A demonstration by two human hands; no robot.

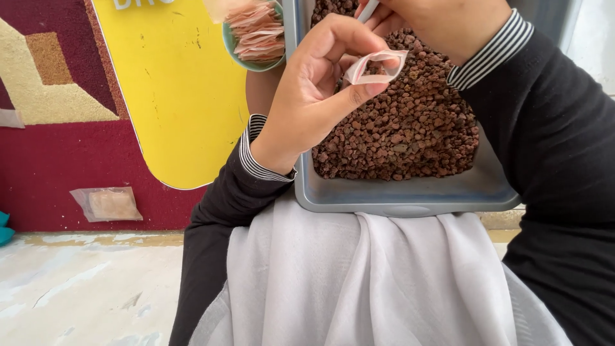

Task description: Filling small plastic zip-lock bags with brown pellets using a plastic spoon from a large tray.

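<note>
Head view: left hand [314, 90] holds small clear pouch [375, 67] pinched between thumb and fingertips, mouth held open, above grey tray [410, 195] of reddish-brown gravel [410, 122]. Pouch long axis roughly level, mouth facing right hand [442, 22]. Right hand just beside pouch, nearer tray's far end, fingers closed on white handle [368, 9]; tool's working end cut off by frame top, kind unclear. Green bowl [256, 63] of stacked pouches left of tray. Filled pouch [109, 204] lies well apart on carpet [57, 154].

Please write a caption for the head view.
Left hand holds open a small clear bag above a grey tray of brown pebbles.
</note>
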